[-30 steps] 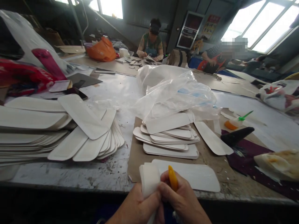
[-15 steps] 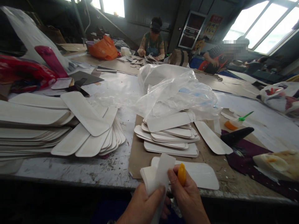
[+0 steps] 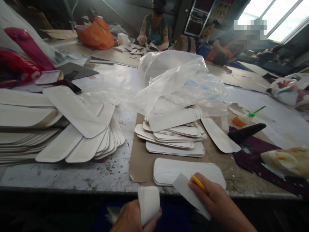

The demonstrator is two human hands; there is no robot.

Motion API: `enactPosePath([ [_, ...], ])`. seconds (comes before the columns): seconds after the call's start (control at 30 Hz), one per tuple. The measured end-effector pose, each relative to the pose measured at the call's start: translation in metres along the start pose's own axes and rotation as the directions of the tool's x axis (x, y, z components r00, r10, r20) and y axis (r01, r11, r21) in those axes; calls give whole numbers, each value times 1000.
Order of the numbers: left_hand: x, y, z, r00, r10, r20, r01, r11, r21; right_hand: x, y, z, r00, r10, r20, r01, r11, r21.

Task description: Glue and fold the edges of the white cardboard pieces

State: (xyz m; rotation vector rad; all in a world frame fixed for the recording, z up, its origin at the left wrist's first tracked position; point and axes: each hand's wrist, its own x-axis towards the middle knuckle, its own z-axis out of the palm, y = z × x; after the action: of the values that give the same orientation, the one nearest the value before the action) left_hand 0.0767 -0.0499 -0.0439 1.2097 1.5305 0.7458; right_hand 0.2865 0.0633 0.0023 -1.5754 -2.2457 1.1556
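Note:
My left hand (image 3: 130, 214) is closed around a small bundle of white strips (image 3: 150, 203), held upright just off the table's front edge. To its right, my right hand (image 3: 213, 193) pinches a single white strip (image 3: 184, 187). A yellow pointed tool (image 3: 198, 182) is also in that hand, its kind unclear. The strip's upper end overlaps a white round-cornered panel (image 3: 185, 167) near the front edge; whether they touch I cannot tell. Behind that panel is a stack of similar panels (image 3: 173, 149) on brown cardboard (image 3: 137, 166).
More panels (image 3: 79, 129) are piled at the left. Clear plastic sheeting (image 3: 173, 80) lies behind the middle stack. At the right are a bottle with orange liquid and a green nozzle (image 3: 241, 120), a black pointed object (image 3: 248, 132) and dark cloth (image 3: 251, 161). Other people work farther back.
My hands have moved apart. One strip has left the bundle with my right hand, which moved right over the front panel. My left hand has lowered slightly. The camera view has tilted down.

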Motion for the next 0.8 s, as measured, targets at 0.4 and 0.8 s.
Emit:
enactPosePath([
  [0.4,24,-22,-21,534,843,-67,-582,424,694,65,-41,12,958,-36,285,186,834,-520],
  [0.8,41,-17,-21,528,849,19,-610,364,704,78,-48,14,926,49,376,216,745,-631],
])
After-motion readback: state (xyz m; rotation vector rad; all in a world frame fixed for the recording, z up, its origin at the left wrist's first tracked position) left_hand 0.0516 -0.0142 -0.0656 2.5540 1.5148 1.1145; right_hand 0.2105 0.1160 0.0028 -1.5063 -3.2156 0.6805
